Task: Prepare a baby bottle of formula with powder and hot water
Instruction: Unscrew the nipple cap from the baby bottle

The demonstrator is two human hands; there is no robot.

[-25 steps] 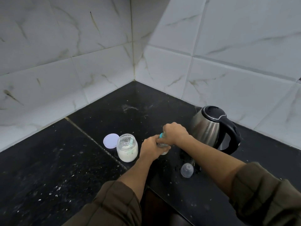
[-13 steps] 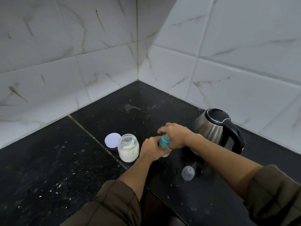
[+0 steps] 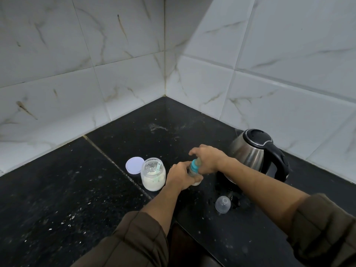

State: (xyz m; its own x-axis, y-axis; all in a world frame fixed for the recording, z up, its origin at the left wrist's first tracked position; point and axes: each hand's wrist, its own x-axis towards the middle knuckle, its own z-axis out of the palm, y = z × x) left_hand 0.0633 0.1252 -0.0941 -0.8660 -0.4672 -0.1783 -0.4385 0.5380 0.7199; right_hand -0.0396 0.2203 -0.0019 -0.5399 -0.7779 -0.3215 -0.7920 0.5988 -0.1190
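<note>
Two hands at work: the left hand [image 3: 180, 176] and the right hand [image 3: 209, 158] both hold one baby bottle [image 3: 193, 172]
Left hand: fingers and thumb wrapped round the bottle's lower body; the grip hides most of the clear wall
Right hand: curled over the bottle's top from the kettle side; fingers closed about the teat end just above the teal screw ring [image 3: 194, 166]; the index finger sticks out towards the wall corner
Baby bottle: upright; base on or just above the tabletop [image 3: 57, 189] (the left hand hides the contact); a whitish fill shows at its bottom
Formula jar [image 3: 153, 177]: clear, open, about half full of white powder; just left of the left hand; a teal scoop [image 3: 159, 167] leans inside
Jar lid [image 3: 134, 165]: pale lilac; flat on the tabletop, just beside the jar on its far left
Electric kettle [image 3: 250, 155]: steel body, black lid and handle; behind the right forearm; lid down
Clear dome cap [image 3: 222, 204]: lying on the tabletop nearer the person, apart from the bottle
Surroundings: black speckled stone; white marble-look wall tiles [image 3: 115, 54] meeting in a corner; olive-brown sleeves [image 3: 138, 237] pushed up the forearms
</note>
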